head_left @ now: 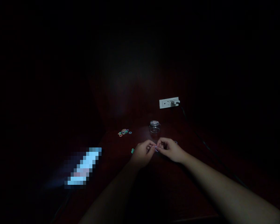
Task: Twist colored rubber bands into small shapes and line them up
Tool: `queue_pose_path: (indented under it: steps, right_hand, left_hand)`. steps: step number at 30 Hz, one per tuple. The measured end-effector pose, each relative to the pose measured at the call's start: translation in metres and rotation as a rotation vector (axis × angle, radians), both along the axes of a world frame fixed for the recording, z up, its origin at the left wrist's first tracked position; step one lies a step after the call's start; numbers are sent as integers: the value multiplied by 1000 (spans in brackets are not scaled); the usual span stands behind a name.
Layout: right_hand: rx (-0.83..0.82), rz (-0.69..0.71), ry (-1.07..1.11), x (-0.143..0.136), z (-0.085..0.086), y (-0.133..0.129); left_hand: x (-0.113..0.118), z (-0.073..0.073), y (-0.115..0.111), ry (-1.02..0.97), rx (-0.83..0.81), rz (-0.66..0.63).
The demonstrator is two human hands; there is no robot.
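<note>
Both my hands meet over the dark red table, with a small purple ring between their fingertips. My left hand pinches the ring's left side, and my right hand pinches it from the right. Close beside my left hand lies a green item, partly hidden by it. Another pale ring shows just behind my right hand. Farther back on the left is a loose pile of coloured rings. A clear jar with a silvery lid stands upright beyond my hands.
A bright, pixelated screen lies at the left. A white socket panel with a plug in it is at the back right, and a dark cable runs from it down the right side.
</note>
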State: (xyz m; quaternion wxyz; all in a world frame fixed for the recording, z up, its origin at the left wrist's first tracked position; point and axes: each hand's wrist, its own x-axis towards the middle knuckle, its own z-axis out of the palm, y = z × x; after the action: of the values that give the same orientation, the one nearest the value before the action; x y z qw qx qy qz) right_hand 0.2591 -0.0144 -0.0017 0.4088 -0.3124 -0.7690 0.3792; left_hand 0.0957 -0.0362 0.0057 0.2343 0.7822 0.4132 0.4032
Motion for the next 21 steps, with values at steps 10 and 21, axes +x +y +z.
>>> queue_pose_path:
  steps: [10,21]
  right_hand:
    - [22,3,-20,1,1,1]
    - [-82,25,101,0,0,4]
  left_hand:
    - [2,0,1,4,11,20]
    - [2,0,2,-3,42,70]
